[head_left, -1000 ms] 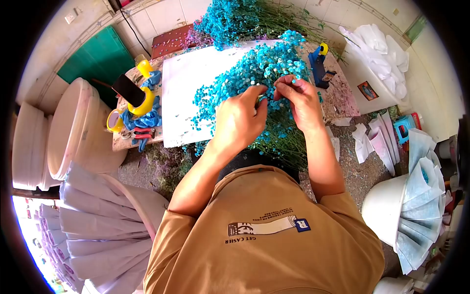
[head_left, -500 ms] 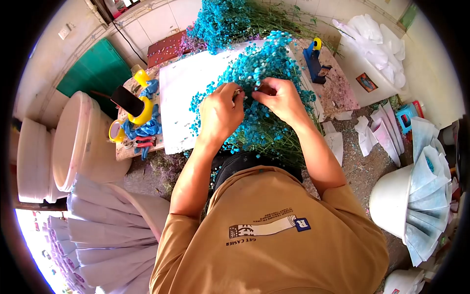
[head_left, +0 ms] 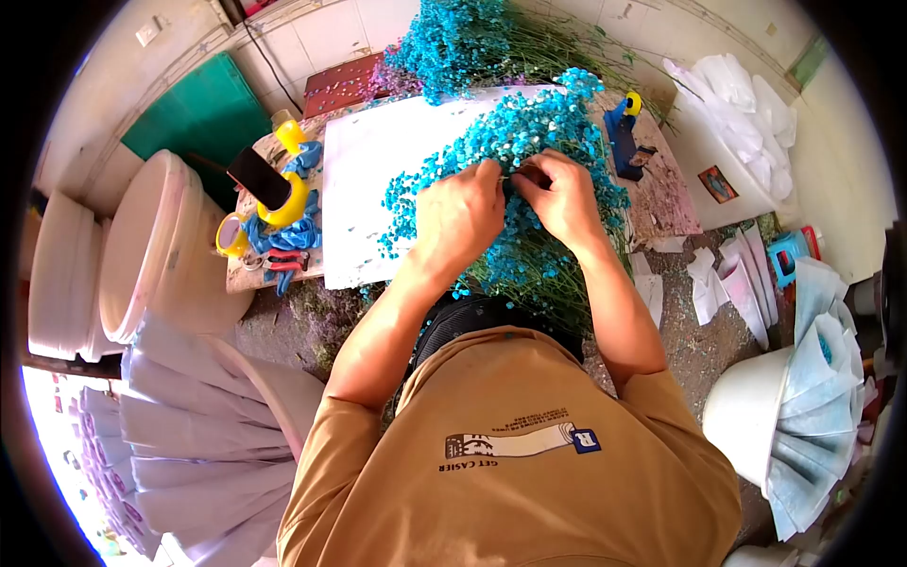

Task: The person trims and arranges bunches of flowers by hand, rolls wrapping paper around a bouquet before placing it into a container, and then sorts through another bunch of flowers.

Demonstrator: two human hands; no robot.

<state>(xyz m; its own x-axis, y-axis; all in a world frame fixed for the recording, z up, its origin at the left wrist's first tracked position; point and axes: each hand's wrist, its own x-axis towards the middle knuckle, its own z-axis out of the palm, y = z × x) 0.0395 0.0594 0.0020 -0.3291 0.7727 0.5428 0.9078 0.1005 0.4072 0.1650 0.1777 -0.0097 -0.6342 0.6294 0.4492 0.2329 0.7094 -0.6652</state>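
Observation:
A large bunch of blue baby's breath (head_left: 557,123) lies over a white sheet (head_left: 364,180), its green stems (head_left: 548,274) pointing toward my body. My left hand (head_left: 463,213) is closed over the blossoms, back of the hand up, with fingertips pinched together. Just to its right, my right hand (head_left: 562,198) pinches thumb against fingers, also among the flowers. The fingertips of both hands almost meet. Whatever is between them is too small or hidden to make out.
More blue baby's breath (head_left: 453,47) lies at the back. On the left are a phone (head_left: 258,180) on a yellow tape roll (head_left: 288,203) and red-handled pruners (head_left: 286,260). A blue tape dispenser (head_left: 624,137) stands right. Buckets (head_left: 142,246) and a white bin (head_left: 737,142) flank the table.
My hands have shifted slightly to the right and drawn closer together among the blossoms. The whole view has shifted a little with the head.

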